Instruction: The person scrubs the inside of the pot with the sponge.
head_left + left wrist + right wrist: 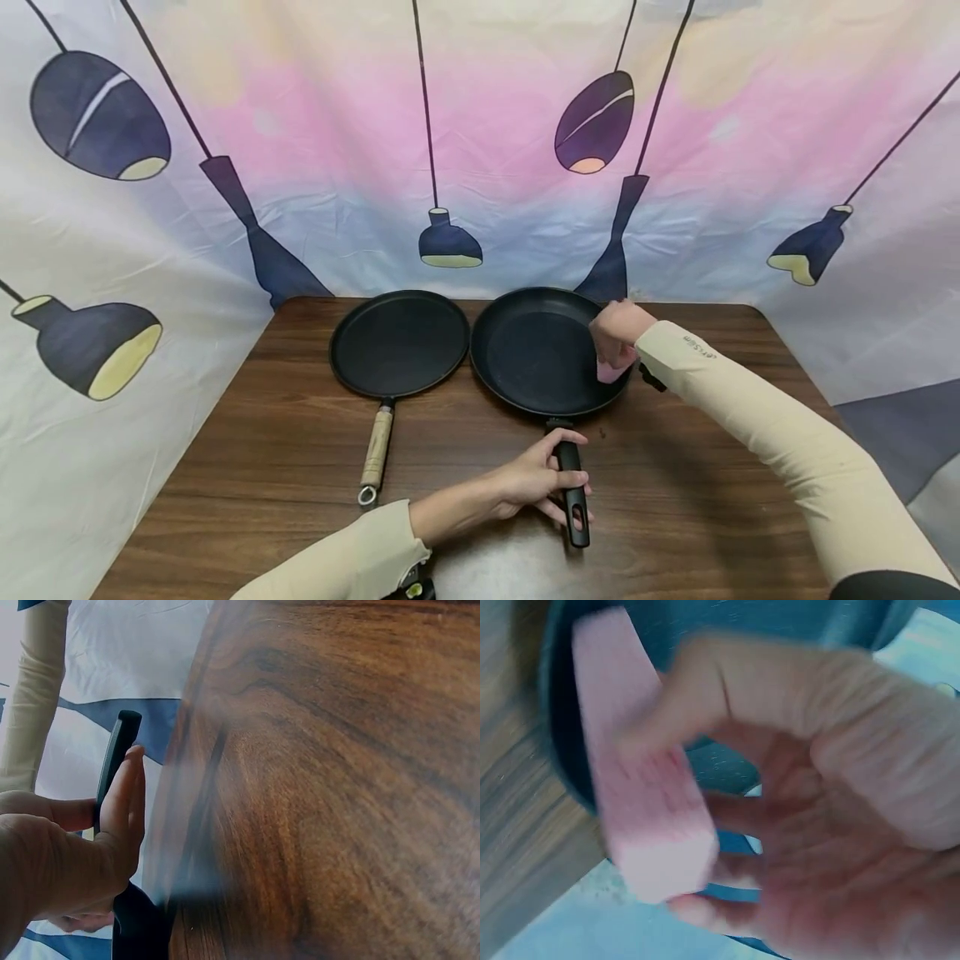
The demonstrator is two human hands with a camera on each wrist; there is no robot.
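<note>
In the head view, the left hand [534, 481] pinches the handle [575, 500] before the frying pan [532, 354]; a weak hold may let it turn. The right hand [618, 327] pinches a pink sponge [615, 369] at the pan's right wall; hard pressing could slip it over. Left wrist: the pan's body is cut off. Right wrist: the sponge is blurred.

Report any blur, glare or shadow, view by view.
Head: pale glare on the tabletop near the bottom, soft shadow below the right sleeve; left wrist: hazy smear over the tabletop beside the black handle; right wrist: pink block blurred.
</note>
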